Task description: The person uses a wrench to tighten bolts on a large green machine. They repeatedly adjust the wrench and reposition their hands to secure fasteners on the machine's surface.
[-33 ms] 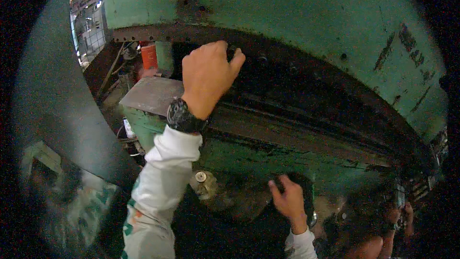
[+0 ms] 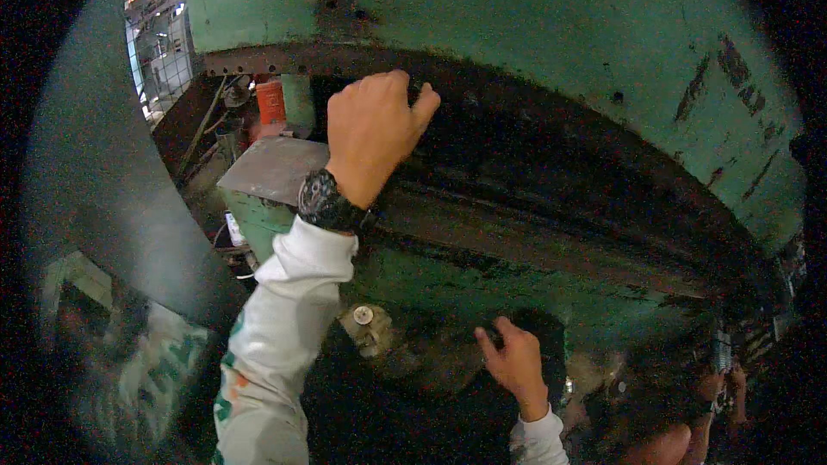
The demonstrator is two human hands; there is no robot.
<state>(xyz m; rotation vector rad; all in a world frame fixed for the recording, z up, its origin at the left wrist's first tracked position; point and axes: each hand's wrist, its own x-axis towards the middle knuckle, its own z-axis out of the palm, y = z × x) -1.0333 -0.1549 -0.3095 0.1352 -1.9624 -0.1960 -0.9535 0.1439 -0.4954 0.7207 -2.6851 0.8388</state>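
Head view: my left hand is curled into a loose fist, knuckles up against the dark slot of the big green machine, gripping nothing I can make out. Below that slot, my right hand has fingers spread, resting on the machine's dark lower part. A black wristwatch sits on my left wrist; an orange canister stands left of the slot.

Dim fisheye view, dark rim, daylight glare upper left
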